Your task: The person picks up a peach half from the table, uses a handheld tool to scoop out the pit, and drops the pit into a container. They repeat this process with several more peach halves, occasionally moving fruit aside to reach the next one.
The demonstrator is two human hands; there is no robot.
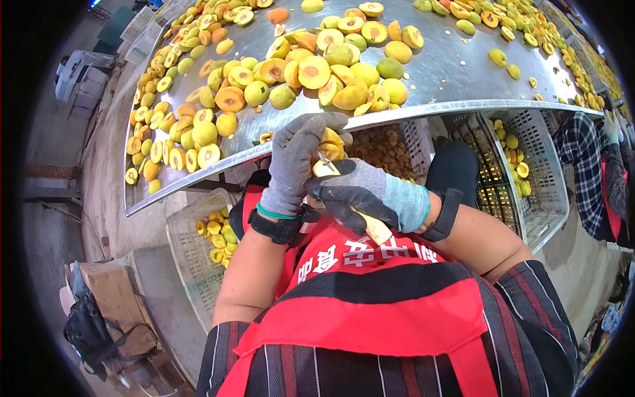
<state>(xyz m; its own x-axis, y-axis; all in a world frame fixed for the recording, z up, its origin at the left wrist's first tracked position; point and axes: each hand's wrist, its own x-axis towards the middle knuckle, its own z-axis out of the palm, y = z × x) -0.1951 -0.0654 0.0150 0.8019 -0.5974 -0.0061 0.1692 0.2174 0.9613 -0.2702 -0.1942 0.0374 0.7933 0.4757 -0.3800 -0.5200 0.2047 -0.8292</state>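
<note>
My left hand [299,159], in a grey glove with dark palm coating, is closed around a yellow peach piece [332,147] near the table edge. My right hand [370,192], gloved in grey with a pale teal cuff, grips a wooden-handled pitting knife [376,228]. The handle runs diagonally through the fist, and its small metal tip points up at the peach; whether it cuts into the flesh I cannot tell. Just beyond both hands lies a heap of halved and whole yellow peaches [313,71] on the metal table [291,129].
A white crate [182,231] with peach halves stands below left. Under the table, a crate [383,149] holds brownish pits or scraps. Further right is another white crate [549,192] with peaches. A co-worker's plaid sleeve [582,155] shows at the right edge. Cardboard boxes [116,298] sit lower left.
</note>
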